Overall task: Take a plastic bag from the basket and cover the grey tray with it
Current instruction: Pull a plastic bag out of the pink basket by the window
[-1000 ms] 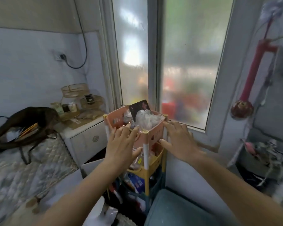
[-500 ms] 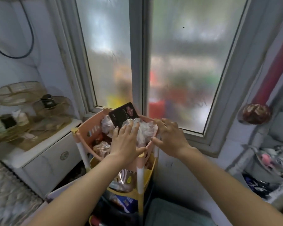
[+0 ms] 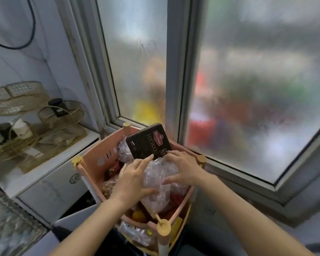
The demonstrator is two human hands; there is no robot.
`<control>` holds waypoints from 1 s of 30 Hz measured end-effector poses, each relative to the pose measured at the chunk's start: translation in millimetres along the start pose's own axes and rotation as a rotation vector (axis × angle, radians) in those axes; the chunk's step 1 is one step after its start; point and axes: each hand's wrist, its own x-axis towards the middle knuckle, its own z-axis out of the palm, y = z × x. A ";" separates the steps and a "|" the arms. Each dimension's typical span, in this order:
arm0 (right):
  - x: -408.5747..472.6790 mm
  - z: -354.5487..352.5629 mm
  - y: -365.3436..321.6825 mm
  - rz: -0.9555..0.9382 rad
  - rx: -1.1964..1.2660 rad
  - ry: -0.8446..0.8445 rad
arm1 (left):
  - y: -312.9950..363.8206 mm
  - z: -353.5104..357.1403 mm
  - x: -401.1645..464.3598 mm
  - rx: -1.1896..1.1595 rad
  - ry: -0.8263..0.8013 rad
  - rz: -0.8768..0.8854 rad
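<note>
Two bare hands meet over a pink basket [image 3: 97,154] that forms the top tier of a plastic rack with pale yellow post caps, standing in the corner under a frosted window [image 3: 257,80]. Far left, a white cabinet [image 3: 50,183] carries a gold wire stand [image 3: 17,100] with small jars and bottles, well apart from the basket. Next comes the basket's near-left wall, then its crowded contents: brown and reddish packets low down, too blurred to name. The left hand [image 3: 132,177] lies flat on the left flank of a clear plastic bag [image 3: 159,182], fingers spread and extended toward the back, thumb stretched across the bag's front; it presses against the film rather than closing round it. The bag itself is thin, transparent and heavily crumpled, glinting with whitish creases, bunched into a rounded mound that rises above the basket's rim, with darker items showing dimly through it. Behind it a dark brown chocolate box [image 3: 148,142] stands tilted, printed with pale lettering, its lower edge hidden by the fingers. The right hand [image 3: 183,168] cups the bag's upper right side, fingers curved over the top and thumb pressed into the front, a loose grasp on the film. A lower yellow tier shows beneath
</note>
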 end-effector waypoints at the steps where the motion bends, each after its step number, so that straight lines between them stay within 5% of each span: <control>1: 2.6 2.2 1.8 -0.021 0.017 0.014 | -5.1 -0.7 2.4 -0.014 0.012 0.000; 10: -15.5 -9.7 -19.5 -0.114 0.308 0.274 | -11.5 -38.7 4.6 -0.313 0.022 0.049; 16: -70.5 -50.6 -55.3 -0.108 0.296 0.503 | 35.8 -80.5 -5.7 -0.461 0.054 0.167; 22: -186.6 -68.6 -90.9 0.151 0.371 0.751 | 95.5 -96.3 -50.3 -0.618 0.091 0.383; 30: -400.1 -37.2 -125.2 0.534 0.527 0.863 | 196.8 -54.5 -142.4 -1.032 -0.244 0.490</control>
